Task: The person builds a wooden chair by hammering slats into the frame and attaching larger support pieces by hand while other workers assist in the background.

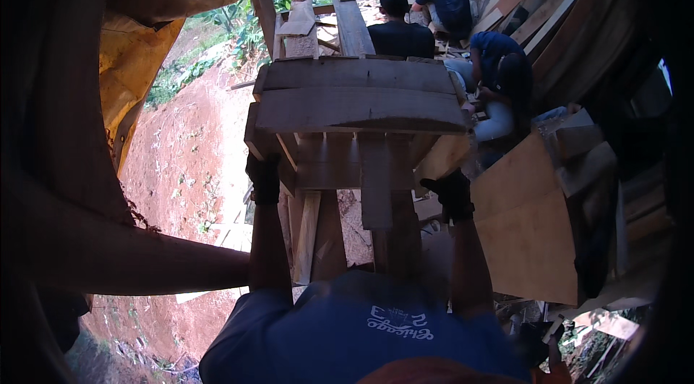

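Observation:
In front of me stands a slatted wooden crate-like frame (361, 105) with wide boards across its top. My left hand (264, 178), in a black glove, is closed at its lower left side; the fingertips are hidden against the wood. My right hand (452, 196), also gloved in black, is by the lower right corner with its thumb stretched out apart from the fingers. I cannot tell whether it touches the wood. A short upright board (375, 181) hangs down the middle of the frame's near side. Long planks (329, 236) run beneath it toward me.
Several people (401, 33) sit or crouch beyond the frame and to its right. A large wooden panel (528, 218) leans at my right, near stacked boards (549, 1). A thick dark beam (159, 261) crosses at left above a reddish dirt slope (188, 145).

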Available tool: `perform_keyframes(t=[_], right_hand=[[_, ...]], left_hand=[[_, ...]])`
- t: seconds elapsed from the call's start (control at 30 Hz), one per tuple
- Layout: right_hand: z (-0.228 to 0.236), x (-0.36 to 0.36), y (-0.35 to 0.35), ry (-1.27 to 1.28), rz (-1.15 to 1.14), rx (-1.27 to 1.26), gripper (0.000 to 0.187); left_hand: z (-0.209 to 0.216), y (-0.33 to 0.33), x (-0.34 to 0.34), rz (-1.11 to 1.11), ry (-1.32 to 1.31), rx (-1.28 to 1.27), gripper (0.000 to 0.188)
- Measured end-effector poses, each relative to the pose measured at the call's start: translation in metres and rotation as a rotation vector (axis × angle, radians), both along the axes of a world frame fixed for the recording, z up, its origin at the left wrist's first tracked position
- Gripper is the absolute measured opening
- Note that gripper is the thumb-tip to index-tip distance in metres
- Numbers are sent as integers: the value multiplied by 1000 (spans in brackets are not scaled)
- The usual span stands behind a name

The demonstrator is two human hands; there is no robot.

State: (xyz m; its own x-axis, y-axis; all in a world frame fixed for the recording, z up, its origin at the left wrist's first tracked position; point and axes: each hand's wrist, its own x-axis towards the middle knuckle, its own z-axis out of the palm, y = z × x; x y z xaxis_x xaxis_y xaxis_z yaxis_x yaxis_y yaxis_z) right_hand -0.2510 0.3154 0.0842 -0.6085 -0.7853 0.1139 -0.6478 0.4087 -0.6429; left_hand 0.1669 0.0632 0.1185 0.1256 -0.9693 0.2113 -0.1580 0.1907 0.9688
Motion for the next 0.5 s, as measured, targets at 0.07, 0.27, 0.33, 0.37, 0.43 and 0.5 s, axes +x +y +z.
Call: perform_keyframes(t=[0.07,0.27,0.33,0.37,0.43,0.5], right_hand=[[24,4,11,-245,-12,12,39],[57,11,112,-761,-190,-532,33],[114,46,110,-778,-120,-672,37],[133,63,109,-792,-91,-739,39],[165,90,101,-991,-15,-736,42],[185,119,88,-1113,46,-700,42]], left_hand=[[20,16,-18,105,-75,-3,56],[74,132,-54,163,-472,-512,75],[69,139,-74,-199,-249,-513,67],[75,138,-91,-436,87,-223,64],[66,113,-119,-743,395,12,42],[45,87,-139,-909,403,60,34]])
